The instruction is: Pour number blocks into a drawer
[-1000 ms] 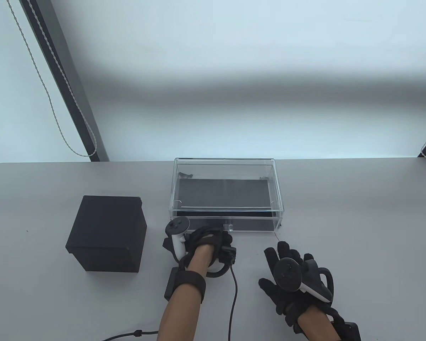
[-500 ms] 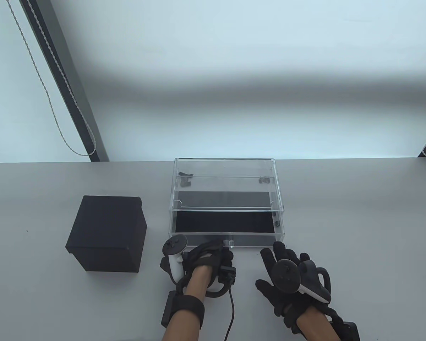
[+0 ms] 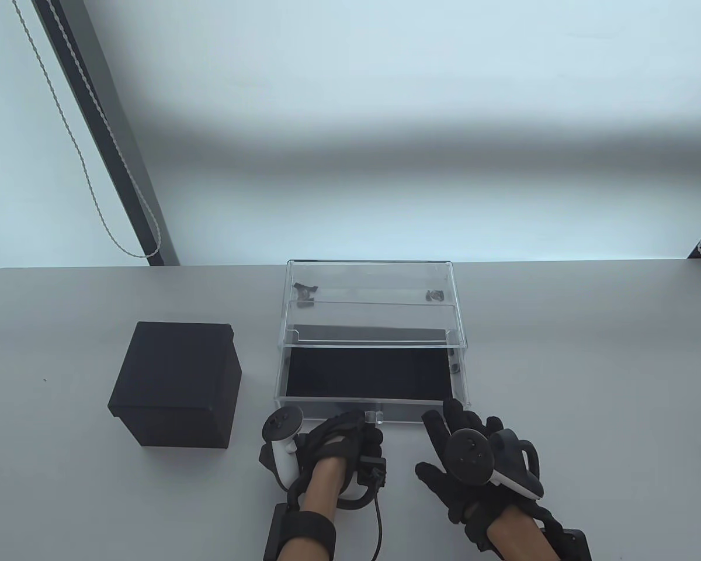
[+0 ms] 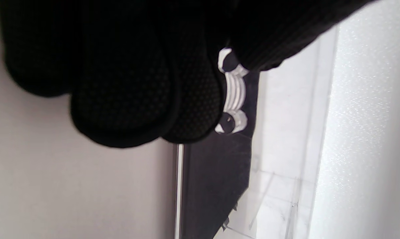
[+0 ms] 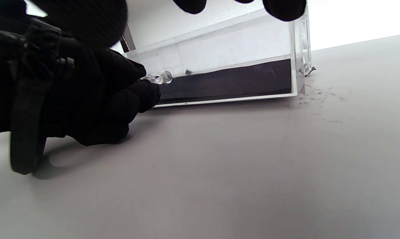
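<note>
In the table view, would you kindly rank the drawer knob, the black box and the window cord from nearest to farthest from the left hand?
1. Drawer knob: at the left hand's fingertips, on the clear drawer front.
2. Black box: on the table, to the hand's left.
3. Window cord: hanging far back at the upper left, beyond the table.

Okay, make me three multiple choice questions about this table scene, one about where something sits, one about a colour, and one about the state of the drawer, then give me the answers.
1. Where is the black box?
A. left of the clear case
B. on top of the case
C. inside the drawer

2. What colour is the drawer floor liner?
A. white
B. black
C. red

3. What state is the drawer in?
A. shut
B. lifted off the table
C. pulled partly out

Answers: 1 A, the box stands apart on the case's left. 2 B, a black mat shows through the clear walls. 3 C, the left hand pinches the knob and the drawer front juts out of the case.
</note>
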Demonstrator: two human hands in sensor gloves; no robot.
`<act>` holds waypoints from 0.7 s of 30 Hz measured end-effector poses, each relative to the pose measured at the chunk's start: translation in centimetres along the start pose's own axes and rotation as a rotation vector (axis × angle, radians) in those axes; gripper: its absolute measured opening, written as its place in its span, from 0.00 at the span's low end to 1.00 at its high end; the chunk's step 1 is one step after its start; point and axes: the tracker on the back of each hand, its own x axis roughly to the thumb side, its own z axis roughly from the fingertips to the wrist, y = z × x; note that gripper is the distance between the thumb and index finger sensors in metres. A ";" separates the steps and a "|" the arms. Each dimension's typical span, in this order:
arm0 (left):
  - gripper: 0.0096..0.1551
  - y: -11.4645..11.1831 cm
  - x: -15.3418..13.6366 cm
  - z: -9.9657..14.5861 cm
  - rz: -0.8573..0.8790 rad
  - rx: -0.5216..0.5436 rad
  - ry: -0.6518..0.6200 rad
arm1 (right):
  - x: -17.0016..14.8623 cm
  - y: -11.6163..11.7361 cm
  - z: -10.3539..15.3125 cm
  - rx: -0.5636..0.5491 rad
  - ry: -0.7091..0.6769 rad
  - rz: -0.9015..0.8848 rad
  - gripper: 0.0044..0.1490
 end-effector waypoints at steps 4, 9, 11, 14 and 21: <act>0.31 0.0 0.0 -0.1 -0.006 0.000 0.003 | 0.0 0.0 0.0 -0.004 -0.002 0.000 0.54; 0.31 0.1 0.1 -0.1 -0.014 -0.019 0.007 | -0.1 -0.1 0.0 -0.010 0.003 -0.006 0.54; 0.31 0.2 0.3 0.0 -0.034 -0.020 0.007 | -0.1 -0.1 0.1 -0.007 0.005 -0.007 0.54; 0.31 0.4 0.9 0.2 -0.109 -0.019 -0.004 | -0.1 -0.1 0.1 -0.005 0.006 -0.009 0.54; 0.33 1.1 4.2 1.5 -0.453 0.041 -0.098 | -0.1 -0.2 0.1 -0.003 0.008 -0.010 0.54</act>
